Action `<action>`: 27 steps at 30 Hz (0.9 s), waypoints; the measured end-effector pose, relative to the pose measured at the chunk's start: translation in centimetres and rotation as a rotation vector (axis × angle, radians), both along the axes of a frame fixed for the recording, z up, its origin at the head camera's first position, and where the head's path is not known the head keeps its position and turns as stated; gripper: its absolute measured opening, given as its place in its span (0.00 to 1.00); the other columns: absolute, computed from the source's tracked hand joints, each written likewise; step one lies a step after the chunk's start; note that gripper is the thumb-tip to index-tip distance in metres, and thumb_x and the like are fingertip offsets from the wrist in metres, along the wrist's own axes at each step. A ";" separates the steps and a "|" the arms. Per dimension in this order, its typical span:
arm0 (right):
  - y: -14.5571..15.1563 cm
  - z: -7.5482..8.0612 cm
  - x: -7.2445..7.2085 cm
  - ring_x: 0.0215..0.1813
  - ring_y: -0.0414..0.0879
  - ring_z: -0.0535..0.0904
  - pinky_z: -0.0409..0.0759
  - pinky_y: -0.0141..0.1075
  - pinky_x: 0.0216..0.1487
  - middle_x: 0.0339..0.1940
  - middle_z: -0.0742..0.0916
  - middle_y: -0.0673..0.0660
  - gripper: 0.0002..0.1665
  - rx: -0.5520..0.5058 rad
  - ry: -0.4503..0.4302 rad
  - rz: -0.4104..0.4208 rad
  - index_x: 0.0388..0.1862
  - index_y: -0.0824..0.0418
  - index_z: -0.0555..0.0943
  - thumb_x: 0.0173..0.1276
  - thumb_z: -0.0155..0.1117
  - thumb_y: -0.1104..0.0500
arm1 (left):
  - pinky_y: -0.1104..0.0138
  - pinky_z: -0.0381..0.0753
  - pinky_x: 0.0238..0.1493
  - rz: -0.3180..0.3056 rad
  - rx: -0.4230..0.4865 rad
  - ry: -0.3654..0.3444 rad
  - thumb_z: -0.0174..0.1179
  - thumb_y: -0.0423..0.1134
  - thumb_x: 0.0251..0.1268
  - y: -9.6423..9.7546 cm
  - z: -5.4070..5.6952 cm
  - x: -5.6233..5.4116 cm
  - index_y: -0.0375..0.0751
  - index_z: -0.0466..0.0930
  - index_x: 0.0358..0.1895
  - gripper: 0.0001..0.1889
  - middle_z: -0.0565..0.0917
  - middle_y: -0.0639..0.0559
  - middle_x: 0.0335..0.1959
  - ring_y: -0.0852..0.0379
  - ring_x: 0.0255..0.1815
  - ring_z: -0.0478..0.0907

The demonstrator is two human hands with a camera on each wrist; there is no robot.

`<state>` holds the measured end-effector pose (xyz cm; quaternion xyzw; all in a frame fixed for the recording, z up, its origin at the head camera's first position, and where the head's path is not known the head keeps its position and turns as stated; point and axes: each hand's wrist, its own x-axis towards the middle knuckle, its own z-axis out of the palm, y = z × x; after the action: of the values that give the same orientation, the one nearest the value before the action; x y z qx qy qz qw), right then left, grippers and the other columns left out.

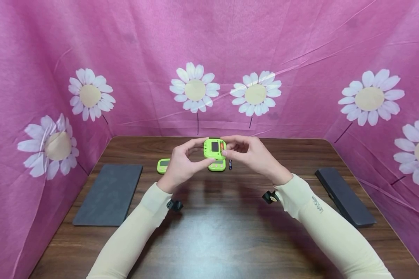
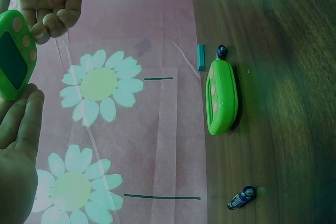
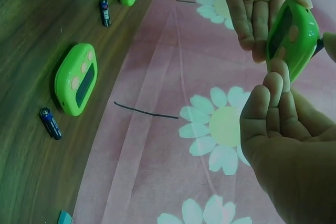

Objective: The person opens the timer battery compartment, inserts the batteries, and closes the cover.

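A green digital timer [image 1: 211,144] is held up above the table, its back with a dark square and a battery slot facing me. My left hand [image 1: 183,162] grips its left side, thumb at the lower edge. At the right side, my right hand [image 1: 253,155] pinches it, thumb beside an orange-and-dark battery [image 1: 222,146] in the slot. A dark piece [image 3: 318,46] sticks out by the right thumb. Below, a second green timer [image 1: 217,166] lies on the table, screen up, with a blue battery [image 1: 230,164] to its right. Another blue battery [image 2: 242,198] lies left of it.
A third green timer [image 1: 163,166] lies partly behind the left hand. A small teal block [image 2: 201,57] is near the table's far edge. A dark grey flat board [image 1: 108,195] lies left, a long black case [image 1: 345,197] right. Flowered pink cloth [image 1: 227,42] hangs behind.
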<state>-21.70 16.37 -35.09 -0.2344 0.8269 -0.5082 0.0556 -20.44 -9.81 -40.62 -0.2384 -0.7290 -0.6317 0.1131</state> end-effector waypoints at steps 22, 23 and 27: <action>-1.1 0.0 -0.1 0.41 0.41 0.88 0.87 0.33 0.46 0.41 0.95 0.48 0.24 -0.133 -0.091 -0.059 0.68 0.58 0.89 0.75 0.78 0.58 | 0.44 0.86 0.73 0.032 0.002 0.038 0.85 0.32 0.59 0.0 -0.1 0.0 0.45 0.88 0.70 0.33 0.94 0.46 0.59 0.57 0.59 0.89; -1.1 0.0 -0.1 0.42 0.40 0.88 0.87 0.32 0.46 0.41 0.95 0.47 0.24 -0.138 -0.094 -0.063 0.68 0.58 0.89 0.75 0.78 0.58 | 0.42 0.85 0.73 0.032 0.005 0.038 0.85 0.32 0.59 0.1 -0.1 0.0 0.45 0.88 0.70 0.33 0.94 0.46 0.58 0.58 0.59 0.89; -1.0 0.0 -0.1 0.43 0.41 0.89 0.88 0.34 0.47 0.43 0.96 0.47 0.23 -0.141 -0.101 -0.072 0.67 0.58 0.89 0.76 0.78 0.57 | 0.40 0.85 0.73 0.025 0.017 0.029 0.85 0.32 0.59 0.1 -0.2 0.1 0.46 0.88 0.70 0.33 0.94 0.47 0.59 0.58 0.59 0.89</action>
<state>-21.75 15.35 -35.07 -0.1821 0.7931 -0.5779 0.0621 -20.38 -9.67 -40.79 -0.2373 -0.7248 -0.6328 0.1336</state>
